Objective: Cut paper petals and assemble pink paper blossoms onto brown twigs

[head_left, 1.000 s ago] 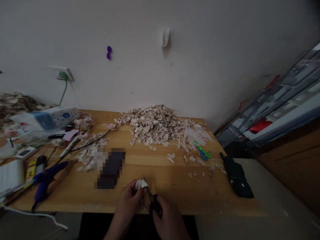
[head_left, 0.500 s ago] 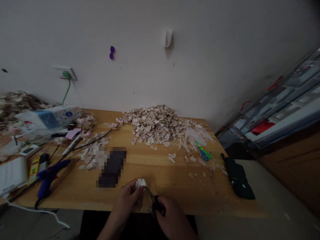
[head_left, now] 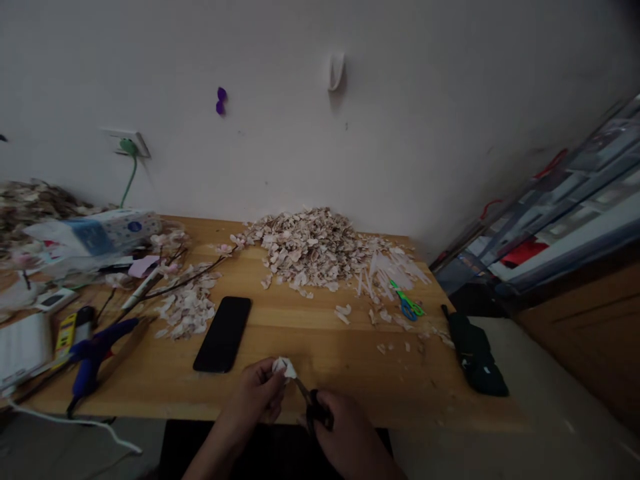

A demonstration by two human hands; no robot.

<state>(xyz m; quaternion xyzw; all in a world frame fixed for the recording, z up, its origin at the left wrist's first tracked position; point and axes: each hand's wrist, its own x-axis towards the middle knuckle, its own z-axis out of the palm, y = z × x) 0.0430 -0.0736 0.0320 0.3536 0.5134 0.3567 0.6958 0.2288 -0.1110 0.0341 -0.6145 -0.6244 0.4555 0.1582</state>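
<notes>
Between the thumb and fingers of my left hand (head_left: 256,395) is a pale, thin petal-like piece (head_left: 285,368). My right hand (head_left: 345,427) grips dark-handled scissors (head_left: 314,408), their blades reaching up and left to the lower edge of that piece. Both hands are over the front edge of the wooden table (head_left: 300,333). Left of them lies a black phone (head_left: 223,335). Beyond, against the wall, rises a large heap of similar pale pieces (head_left: 313,250), and a smaller pile (head_left: 189,308) sits behind the phone.
Green-and-blue scissors (head_left: 407,304) lie at the right beside translucent glue sticks (head_left: 390,270). A dark pouch (head_left: 477,357) rests at the right edge. On the left are a blue glue gun (head_left: 95,357), flowering branches (head_left: 195,273), a tissue pack (head_left: 107,230) and a white cable (head_left: 75,421).
My left hand has barely shifted, and the pale piece is turned a little, showing more surface beside the scissor blades. The view has moved slightly.
</notes>
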